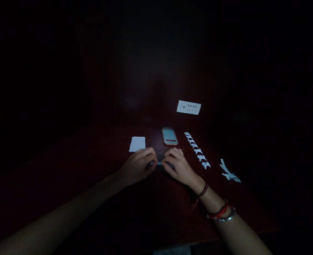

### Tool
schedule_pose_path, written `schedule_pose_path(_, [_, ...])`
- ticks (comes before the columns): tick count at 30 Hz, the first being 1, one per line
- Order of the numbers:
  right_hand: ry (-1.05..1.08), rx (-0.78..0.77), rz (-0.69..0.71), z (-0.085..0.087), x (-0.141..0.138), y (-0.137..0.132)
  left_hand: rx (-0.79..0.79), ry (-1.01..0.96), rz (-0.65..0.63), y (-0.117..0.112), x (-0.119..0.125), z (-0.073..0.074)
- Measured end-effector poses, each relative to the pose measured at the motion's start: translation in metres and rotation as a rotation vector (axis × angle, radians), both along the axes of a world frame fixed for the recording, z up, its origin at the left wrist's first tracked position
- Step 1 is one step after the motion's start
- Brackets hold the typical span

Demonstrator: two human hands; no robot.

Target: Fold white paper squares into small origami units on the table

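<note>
Pinching a thin white strip [159,163] in both left hand [139,163] and right hand [178,165], in front of the phone [170,136] on the worktop [105,148], probably folding it, so next needing a slow, careful press.

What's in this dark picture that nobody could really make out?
All in the head view:
Thin pale strip: both ends covered by the left hand and right hand.
White square: lower right corner behind the left hand.
Phone: upper screen pixelated.
Pale thing at bottom: cut off by the picture's edge.
Surroundings at far left and right: lost in darkness.
</note>
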State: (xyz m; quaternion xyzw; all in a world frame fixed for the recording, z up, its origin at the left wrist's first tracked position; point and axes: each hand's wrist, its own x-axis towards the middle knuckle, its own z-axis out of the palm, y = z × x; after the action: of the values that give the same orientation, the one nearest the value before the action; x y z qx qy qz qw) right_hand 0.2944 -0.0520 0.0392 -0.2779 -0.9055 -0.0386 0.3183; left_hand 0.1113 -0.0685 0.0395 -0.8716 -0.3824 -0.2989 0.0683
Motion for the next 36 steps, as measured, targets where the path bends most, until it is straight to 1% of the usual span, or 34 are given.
schedule_pose_path(2, [-0.001,-0.013,0.008,-0.001,0.002,0.001,-0.009,0.014,-0.002,0.003,-0.004,0.001])
schedule_pose_path(4, [0.029,-0.042,0.014,-0.003,0.006,0.006,-0.014,0.034,0.017,0.01,-0.014,0.001])
schedule_pose_path(7, [0.175,-0.159,0.008,-0.007,0.011,0.017,-0.003,0.041,0.114,0.023,-0.032,-0.003])
schedule_pose_path(9, [0.307,-0.292,0.0,-0.011,0.011,0.024,-0.024,-0.002,0.165,0.029,-0.039,-0.006])
schedule_pose_path(11, [0.39,-0.458,-0.036,-0.016,0.009,0.029,-0.04,-0.03,0.18,0.031,-0.039,-0.009])
schedule_pose_path(13, [0.45,-0.69,-0.111,-0.022,0.006,0.032,-0.041,-0.043,0.185,0.029,-0.034,-0.012])
schedule_pose_path(15, [0.444,-0.905,-0.208,-0.028,0.003,0.033,-0.02,-0.045,0.199,0.025,-0.027,-0.013])
schedule_pose_path(16, [0.409,-0.965,-0.255,-0.031,0.003,0.034,-0.005,-0.038,0.205,0.022,-0.022,-0.013])
schedule_pose_path(17, [0.366,-0.993,-0.292,-0.033,0.003,0.034,0.006,-0.025,0.208,0.019,-0.018,-0.014])
schedule_pose_path(18, [0.323,-0.978,-0.318,-0.035,0.004,0.035,0.013,-0.006,0.206,0.016,-0.014,-0.015])
schedule_pose_path(20, [0.252,-0.849,-0.337,-0.038,0.006,0.035,0.003,0.043,0.18,0.01,-0.006,-0.018])
schedule_pose_path(22, [0.188,-0.662,-0.309,-0.038,0.007,0.035,-0.025,0.101,0.145,0.005,0.0,-0.023])
schedule_pose_path(24, [0.098,-0.482,-0.265,-0.036,0.008,0.033,-0.057,0.162,0.141,0.002,0.005,-0.027])
schedule_pose_path(26, [0.006,-0.397,-0.23,-0.034,0.008,0.03,-0.068,0.185,0.161,0.002,0.006,-0.03])
schedule_pose_path(28, [-0.063,-0.378,-0.222,-0.033,0.007,0.028,-0.07,0.185,0.19,0.002,0.006,-0.032])
schedule_pose_path(30, [-0.08,-0.422,-0.239,-0.033,0.006,0.028,-0.072,0.18,0.209,0.002,0.007,-0.032])
schedule_pose_path(34, [0.015,-0.573,-0.281,-0.033,0.004,0.03,-0.055,0.166,0.227,-0.003,0.015,-0.033])
schedule_pose_path(36, [0.063,-0.594,-0.283,-0.034,0.004,0.03,-0.051,0.141,0.229,-0.005,0.019,-0.033])
